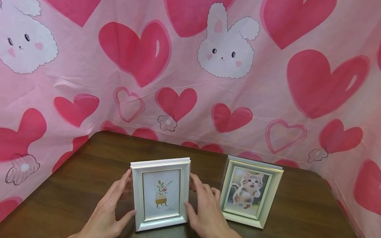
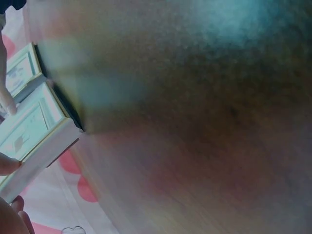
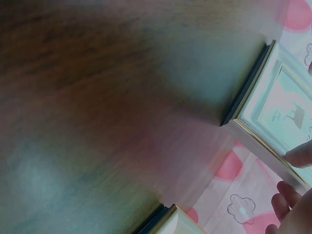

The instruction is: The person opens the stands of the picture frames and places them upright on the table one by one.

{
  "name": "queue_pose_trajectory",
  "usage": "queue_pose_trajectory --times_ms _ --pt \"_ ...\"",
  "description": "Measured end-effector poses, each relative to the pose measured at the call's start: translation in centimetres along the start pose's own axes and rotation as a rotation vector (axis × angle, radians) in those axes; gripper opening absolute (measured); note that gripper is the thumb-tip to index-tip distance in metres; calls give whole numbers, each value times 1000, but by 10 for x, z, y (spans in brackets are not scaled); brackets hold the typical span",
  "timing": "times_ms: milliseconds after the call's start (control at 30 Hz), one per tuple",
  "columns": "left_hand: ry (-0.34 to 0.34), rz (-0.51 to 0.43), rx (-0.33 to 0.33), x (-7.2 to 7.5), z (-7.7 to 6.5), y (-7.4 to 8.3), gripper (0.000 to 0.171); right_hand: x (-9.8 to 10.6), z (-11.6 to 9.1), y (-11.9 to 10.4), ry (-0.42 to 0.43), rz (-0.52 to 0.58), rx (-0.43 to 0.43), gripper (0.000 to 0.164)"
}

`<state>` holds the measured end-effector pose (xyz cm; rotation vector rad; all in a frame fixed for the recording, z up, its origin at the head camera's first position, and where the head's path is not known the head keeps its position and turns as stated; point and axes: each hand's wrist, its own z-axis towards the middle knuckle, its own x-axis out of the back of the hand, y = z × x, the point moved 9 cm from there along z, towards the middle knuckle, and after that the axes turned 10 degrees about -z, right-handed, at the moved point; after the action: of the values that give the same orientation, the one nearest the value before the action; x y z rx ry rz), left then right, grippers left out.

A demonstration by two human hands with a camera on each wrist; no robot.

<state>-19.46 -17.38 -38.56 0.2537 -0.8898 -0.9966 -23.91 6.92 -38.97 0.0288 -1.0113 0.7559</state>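
Note:
A white picture frame (image 1: 161,194) with a potted-plant print is held upright, turned a little to one side, between both hands. My left hand (image 1: 106,209) grips its left edge, with the thumb on the front border and the fingers round the side and back. On the opposite edge, my right hand (image 1: 208,213) holds it the same way; the right wrist view shows that thumb (image 3: 300,155) against the front border. The frame's lower edge is close over the table. Behind the right hand stands a second, cream-white picture frame (image 1: 249,194) with a kitten picture.
The dark brown wooden table (image 1: 306,233) reaches back to a pink cloth backdrop (image 1: 189,78) printed with hearts and bunnies. That cloth also rises along the left and right sides. The kitten frame stands close to the right hand's knuckles.

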Motion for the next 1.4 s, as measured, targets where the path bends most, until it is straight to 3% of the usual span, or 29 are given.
queue_pose_trajectory --times_ms 367,667,1000,1400 --pt "27 7 -85 3 -3 10 135 -1 1 0 1 -16 39 84" --pt "14 28 -96 2 -7 15 137 -1 1 1 2 -4 62 85" --pt "28 34 -105 2 -10 17 138 -2 1 2 11 -1 48 71" --pt "35 4 -144 3 -14 23 130 -3 2 2 13 -18 63 69"
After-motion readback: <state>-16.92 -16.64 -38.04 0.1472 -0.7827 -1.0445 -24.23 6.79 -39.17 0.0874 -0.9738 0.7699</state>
